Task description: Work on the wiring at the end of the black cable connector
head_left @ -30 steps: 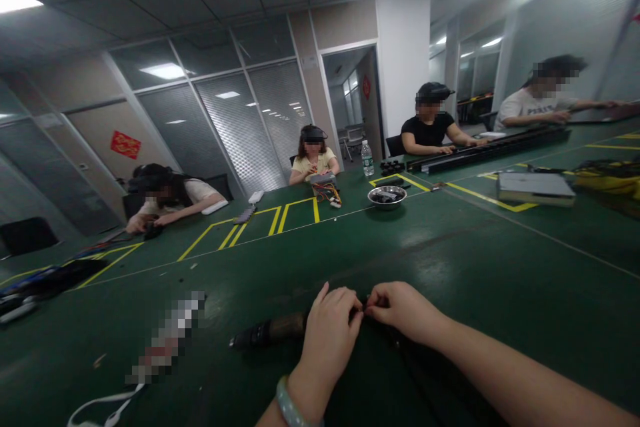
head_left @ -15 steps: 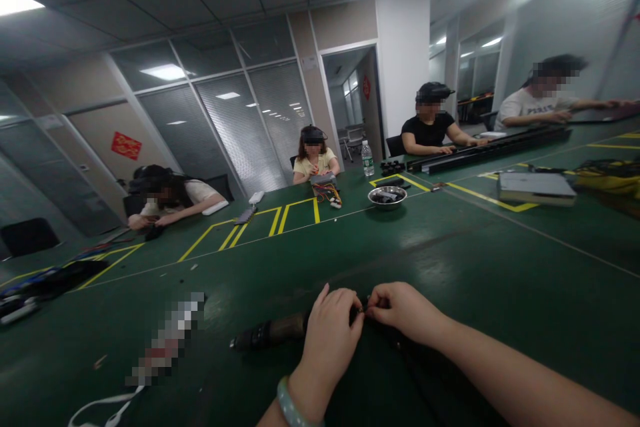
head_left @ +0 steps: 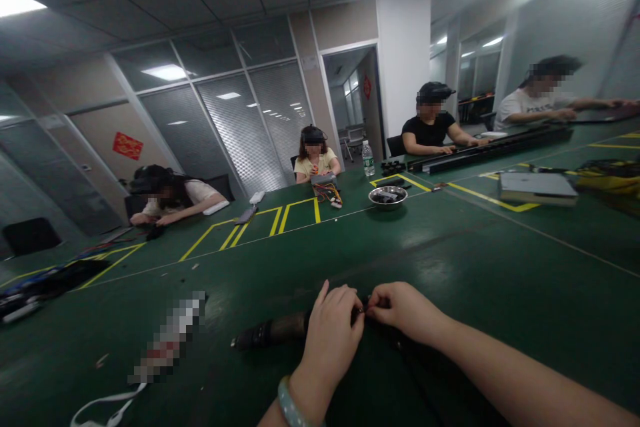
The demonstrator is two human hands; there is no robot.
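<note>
A dark cylindrical tool, which looks like an electric screwdriver (head_left: 286, 327), lies on the green table with its metal tip pointing left. My left hand (head_left: 331, 333), with a pale bracelet at the wrist, is wrapped over the tool's rear part and hides it. Its thumb and forefinger close together at the tool's back end. Right beside those fingertips, my right hand (head_left: 406, 310) is closed in a pinch. Whatever small part sits between the two sets of fingers is too dark to make out. A dark cord seems to run beneath the right hand.
A blurred-out strip (head_left: 175, 337) with a white strap (head_left: 107, 403) lies to the left. Beyond my hands stand a metal bowl (head_left: 389, 205) of dark parts and a water bottle (head_left: 368, 160). A flat grey box (head_left: 537, 187) sits at right. Several people work around the table.
My hands stay at nearly the same spot, with only slight finger movement. The person across the table has shifted their hands a little.
</note>
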